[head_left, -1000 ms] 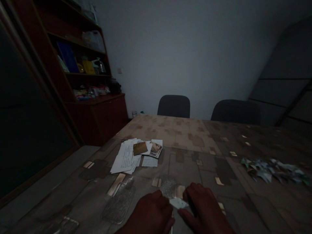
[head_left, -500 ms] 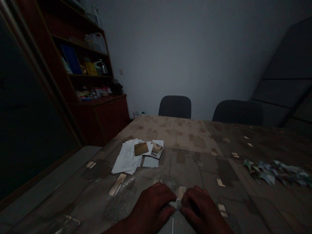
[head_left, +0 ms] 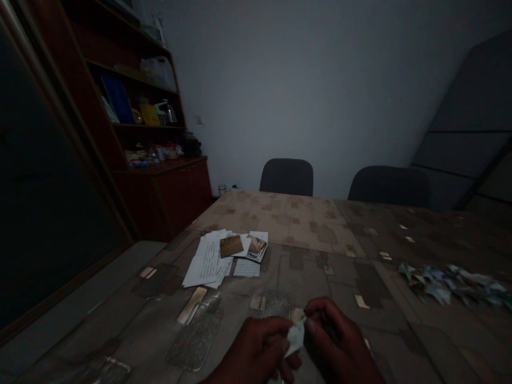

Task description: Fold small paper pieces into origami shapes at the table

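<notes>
A small folded piece of pale paper [head_left: 296,340] is held up between my two hands, just above the near side of the table. My left hand [head_left: 260,346] pinches its left edge between thumb and fingers. On the other side, my right hand [head_left: 334,338] has its thumb and forefinger closed on the upper right corner. Dim light hides the paper's exact folds and any print on it. Away to the right lies a row of folded, greenish and whitish papers [head_left: 452,282].
Printed sheets [head_left: 206,264] and a few picture cards [head_left: 232,245] lie on the patterned tablecloth [head_left: 296,218] ahead and left. Two dark chairs [head_left: 286,176] stand beyond the table. A red-brown cabinet [head_left: 184,184] with filled shelves stands at the left.
Both hands have lifted and turned the paper, so more of its pale face shows. Earlier they were lower, with the paper mostly hidden between the fingers.
</notes>
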A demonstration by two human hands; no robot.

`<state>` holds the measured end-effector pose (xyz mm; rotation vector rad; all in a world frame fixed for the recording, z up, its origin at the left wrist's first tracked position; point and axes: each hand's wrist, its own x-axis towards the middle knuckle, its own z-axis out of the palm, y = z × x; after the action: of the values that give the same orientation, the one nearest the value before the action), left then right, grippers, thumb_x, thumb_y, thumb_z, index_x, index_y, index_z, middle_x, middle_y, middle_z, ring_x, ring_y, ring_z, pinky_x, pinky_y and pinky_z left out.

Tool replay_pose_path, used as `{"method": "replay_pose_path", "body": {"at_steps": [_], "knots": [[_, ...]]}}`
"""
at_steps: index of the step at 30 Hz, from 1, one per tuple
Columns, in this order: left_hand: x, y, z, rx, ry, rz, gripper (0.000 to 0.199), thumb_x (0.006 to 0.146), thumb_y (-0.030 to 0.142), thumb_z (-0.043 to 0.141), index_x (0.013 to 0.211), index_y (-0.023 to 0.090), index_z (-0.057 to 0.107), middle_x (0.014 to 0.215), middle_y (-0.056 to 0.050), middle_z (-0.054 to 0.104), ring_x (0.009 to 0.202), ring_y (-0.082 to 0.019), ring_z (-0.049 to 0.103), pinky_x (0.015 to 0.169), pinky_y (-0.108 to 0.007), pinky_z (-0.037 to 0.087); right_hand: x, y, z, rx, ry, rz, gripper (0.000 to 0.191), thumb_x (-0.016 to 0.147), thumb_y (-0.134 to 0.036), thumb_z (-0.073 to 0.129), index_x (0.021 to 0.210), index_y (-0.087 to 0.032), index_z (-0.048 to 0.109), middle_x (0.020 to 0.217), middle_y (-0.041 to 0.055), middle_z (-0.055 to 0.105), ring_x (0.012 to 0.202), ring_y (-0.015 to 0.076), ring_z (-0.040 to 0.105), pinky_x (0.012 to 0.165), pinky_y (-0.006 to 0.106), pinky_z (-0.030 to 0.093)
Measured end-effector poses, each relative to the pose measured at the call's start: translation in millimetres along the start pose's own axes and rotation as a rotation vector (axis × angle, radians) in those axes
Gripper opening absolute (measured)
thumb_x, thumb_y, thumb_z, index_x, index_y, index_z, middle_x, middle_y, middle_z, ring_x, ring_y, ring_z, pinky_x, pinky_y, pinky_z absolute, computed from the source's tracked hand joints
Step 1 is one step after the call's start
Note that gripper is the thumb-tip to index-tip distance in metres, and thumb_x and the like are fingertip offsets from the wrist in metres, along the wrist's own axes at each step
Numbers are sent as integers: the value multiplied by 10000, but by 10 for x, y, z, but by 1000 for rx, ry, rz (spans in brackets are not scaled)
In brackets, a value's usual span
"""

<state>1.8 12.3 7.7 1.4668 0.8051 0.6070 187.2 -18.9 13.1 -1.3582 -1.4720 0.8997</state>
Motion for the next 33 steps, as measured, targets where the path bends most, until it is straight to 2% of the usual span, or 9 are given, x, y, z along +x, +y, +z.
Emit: {"method": "replay_pose_path", "body": {"at_steps": [2, 4, 8, 12, 15, 18, 23, 29, 33], "knots": [[9, -70, 24, -121, 27, -5, 309, 849, 385, 557, 1047, 148, 564, 774, -57, 717, 564, -145, 672, 518, -206, 420, 1, 52, 20, 73, -22, 15, 259, 899, -458, 518, 942, -215, 599, 741, -3, 617, 687, 185, 586, 629, 282, 453], [11, -112, 42, -176, 46, 6, 304, 841, 407, 589, 1008, 169, 501, 779, -56, 720, 555, -147, 680, 505, -201, 422, 7, 112, 36, 100, -71, 28, 265, 877, -459, 555, 944, -208, 607, 737, -2, 618, 682, 184, 585, 622, 285, 448], [-1, -91, 57, -186, 73, 47, 295, 868, 434, 590, 936, 188, 441, 795, -62, 718, 576, -146, 687, 516, -203, 423, 24, 175, 44, 121, -71, 57, 277, 844, -409, 612, 1026, -201, 599, 754, -7, 608, 699, 179, 574, 632, 283, 442], [-11, -36, 57, -147, 88, 61, 334, 871, 477, 582, 953, 199, 415, 740, -30, 682, 568, -160, 681, 502, -208, 425, 19, 163, 49, 117, -172, 36, 232, 857, -412, 580, 834, -184, 617, 723, 4, 602, 698, 185, 568, 656, 295, 448], [-17, -16, 50, -29, 110, 72, 252, 886, 405, 564, 949, 193, 443, 642, 20, 621, 556, -158, 664, 523, -219, 441, 4, 152, 54, 50, -204, -10, 246, 854, -393, 574, 741, -179, 619, 733, 17, 608, 720, 195, 564, 670, 294, 447], [-24, -19, 33, 106, 106, 146, 169, 865, 250, 560, 1002, 173, 498, 688, -3, 662, 613, -154, 661, 597, -236, 462, -6, 166, 56, 14, -178, -22, 248, 860, -378, 561, 715, -181, 602, 726, 9, 586, 720, 193, 555, 676, 289, 442], [-37, -55, -6, 325, 153, 242, 380, 721, 60, 608, 1079, 176, 556, 782, -12, 705, 611, -119, 606, 568, -192, 433, -8, 230, 65, 39, -166, -1, 272, 880, -416, 555, 746, -182, 597, 738, 12, 600, 730, 194, 554, 684, 287, 443], [-45, -32, -27, 423, 185, 326, 343, 771, 80, 584, 1102, 172, 598, 813, -44, 738, 646, -144, 663, 594, -211, 489, -14, 226, 65, 37, -186, -13, 277, 883, -429, 553, 775, -183, 618, 757, 18, 615, 755, 202, 568, 705, 291, 449], [-32, -58, -10, 330, 157, 257, 287, 821, 111, 546, 1096, 152, 618, 754, -52, 745, 595, -153, 687, 572, -220, 499, -20, 183, 66, -5, -179, -30, 220, 842, -392, 594, 797, -182, 641, 729, 7, 601, 716, 192, 561, 661, 272, 436]]}}
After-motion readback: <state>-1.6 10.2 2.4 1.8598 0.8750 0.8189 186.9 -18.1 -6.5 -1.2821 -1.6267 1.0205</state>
